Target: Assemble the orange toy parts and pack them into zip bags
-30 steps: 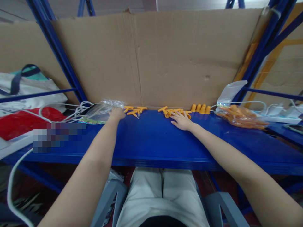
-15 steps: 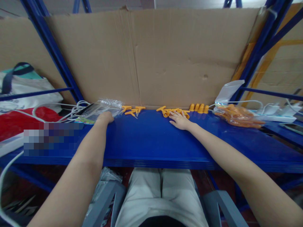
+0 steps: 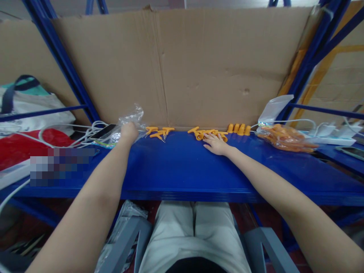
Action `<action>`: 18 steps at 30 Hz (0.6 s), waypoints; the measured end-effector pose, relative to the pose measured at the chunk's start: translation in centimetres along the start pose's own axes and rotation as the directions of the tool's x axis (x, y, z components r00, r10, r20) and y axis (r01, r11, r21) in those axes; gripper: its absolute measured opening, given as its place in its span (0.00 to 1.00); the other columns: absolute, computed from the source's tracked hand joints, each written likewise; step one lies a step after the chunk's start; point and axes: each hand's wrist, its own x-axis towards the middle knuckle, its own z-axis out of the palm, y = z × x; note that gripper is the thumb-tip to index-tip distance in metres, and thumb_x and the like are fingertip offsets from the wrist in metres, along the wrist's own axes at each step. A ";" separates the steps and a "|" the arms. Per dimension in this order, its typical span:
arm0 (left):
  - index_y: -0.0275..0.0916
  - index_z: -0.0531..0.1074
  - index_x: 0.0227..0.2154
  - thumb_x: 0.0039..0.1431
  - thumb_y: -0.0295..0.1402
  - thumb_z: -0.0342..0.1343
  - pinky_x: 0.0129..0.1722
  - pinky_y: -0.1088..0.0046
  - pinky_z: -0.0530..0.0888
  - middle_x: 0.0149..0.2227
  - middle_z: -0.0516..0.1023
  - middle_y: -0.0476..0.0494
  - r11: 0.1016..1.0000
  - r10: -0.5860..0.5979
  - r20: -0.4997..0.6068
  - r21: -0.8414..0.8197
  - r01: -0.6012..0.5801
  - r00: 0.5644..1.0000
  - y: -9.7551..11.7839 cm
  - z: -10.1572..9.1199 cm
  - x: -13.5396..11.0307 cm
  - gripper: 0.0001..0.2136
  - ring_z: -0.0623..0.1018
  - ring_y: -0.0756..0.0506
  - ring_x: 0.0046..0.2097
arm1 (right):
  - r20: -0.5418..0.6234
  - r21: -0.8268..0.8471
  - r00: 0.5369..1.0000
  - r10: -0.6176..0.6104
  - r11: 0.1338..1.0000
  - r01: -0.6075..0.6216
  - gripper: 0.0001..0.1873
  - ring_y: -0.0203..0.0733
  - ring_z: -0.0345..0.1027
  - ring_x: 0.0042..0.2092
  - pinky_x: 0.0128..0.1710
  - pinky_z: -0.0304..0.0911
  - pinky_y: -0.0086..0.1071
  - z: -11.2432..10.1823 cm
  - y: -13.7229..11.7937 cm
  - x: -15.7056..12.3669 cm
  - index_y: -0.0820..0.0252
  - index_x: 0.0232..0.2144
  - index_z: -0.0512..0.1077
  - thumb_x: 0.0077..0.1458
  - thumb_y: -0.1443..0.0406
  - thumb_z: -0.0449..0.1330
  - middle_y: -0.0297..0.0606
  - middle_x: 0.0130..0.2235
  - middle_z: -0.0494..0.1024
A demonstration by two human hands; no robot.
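My left hand point(image 3: 128, 132) is closed on a clear plastic bag point(image 3: 131, 115) and holds it lifted off the blue shelf point(image 3: 182, 170) at the far left. Just right of it lie a few orange T-shaped corkscrews point(image 3: 157, 132) with wire spirals. My right hand point(image 3: 215, 143) rests flat on the shelf with fingers spread, its fingertips on a second cluster of orange corkscrews point(image 3: 206, 134). Several small orange caps point(image 3: 239, 129) stand in a row to the right of that cluster.
A cardboard sheet point(image 3: 199, 64) backs the shelf. A plastic bag of orange parts point(image 3: 287, 138) lies at the right, beside white chargers and cables point(image 3: 330, 132). White cables point(image 3: 88, 131), a tote bag point(image 3: 28, 106) and a red item point(image 3: 19, 148) lie left. Blue rack posts point(image 3: 65, 64) frame the shelf.
My left hand has closed on the clear plastic bag and raised it off the shelf, so the bag now stands up crumpled. My right hand has stayed on the orange corkscrews.
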 end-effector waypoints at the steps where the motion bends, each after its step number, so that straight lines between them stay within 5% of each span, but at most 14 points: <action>1: 0.20 0.69 0.48 0.62 0.26 0.44 0.50 0.58 0.71 0.47 0.75 0.21 0.998 -0.050 -0.035 0.034 0.051 0.998 1.1 -0.4 -0.1 0.17 0.75 0.31 0.52 | 0.003 0.002 1.000 0.000 1.000 0.000 0.26 0.56 0.39 0.69 0.64 0.35 0.62 -0.1 0.0 0.0 0.52 0.62 0.63 0.65 0.57 0.45 0.39 0.69 0.48; 6: 0.29 0.74 0.44 0.63 0.30 0.46 0.46 0.64 0.73 0.45 0.78 0.30 0.992 0.121 -0.012 0.033 -0.120 0.993 7.2 -1.6 -1.4 0.14 0.77 0.36 0.48 | 0.016 -0.001 1.000 0.012 1.000 -0.012 0.26 0.56 0.38 0.69 0.65 0.36 0.61 -0.1 -0.1 0.0 0.53 0.62 0.63 0.65 0.57 0.45 0.39 0.69 0.48; 10: 0.35 0.76 0.42 0.61 0.31 0.49 0.47 0.67 0.71 0.46 0.79 0.36 0.919 0.395 0.039 -0.005 -0.395 0.918 10.5 -0.3 -3.2 0.13 0.76 0.40 0.49 | -0.004 -0.003 1.000 -0.009 1.000 0.009 0.25 0.56 0.39 0.69 0.64 0.36 0.62 0.0 0.0 0.1 0.50 0.61 0.64 0.65 0.57 0.45 0.36 0.69 0.48; 14: 0.38 0.77 0.36 0.56 0.25 0.47 0.48 0.69 0.70 0.43 0.80 0.39 0.767 0.641 0.076 -0.021 -0.642 0.764 11.5 2.2 -4.5 0.14 0.76 0.43 0.48 | 0.011 0.000 1.000 -0.008 1.000 0.008 0.26 0.56 0.38 0.69 0.64 0.36 0.61 0.0 0.1 0.1 0.52 0.61 0.65 0.65 0.57 0.44 0.37 0.69 0.48; 18: 0.38 0.77 0.37 0.53 0.24 0.48 0.45 0.71 0.71 0.41 0.80 0.42 0.751 0.659 0.138 -0.076 -0.655 0.739 10.6 3.5 -4.6 0.14 0.77 0.43 0.45 | 0.017 0.013 1.000 -0.004 1.000 0.004 0.26 0.56 0.38 0.70 0.65 0.34 0.61 -0.1 0.1 0.0 0.54 0.61 0.65 0.65 0.57 0.44 0.37 0.69 0.48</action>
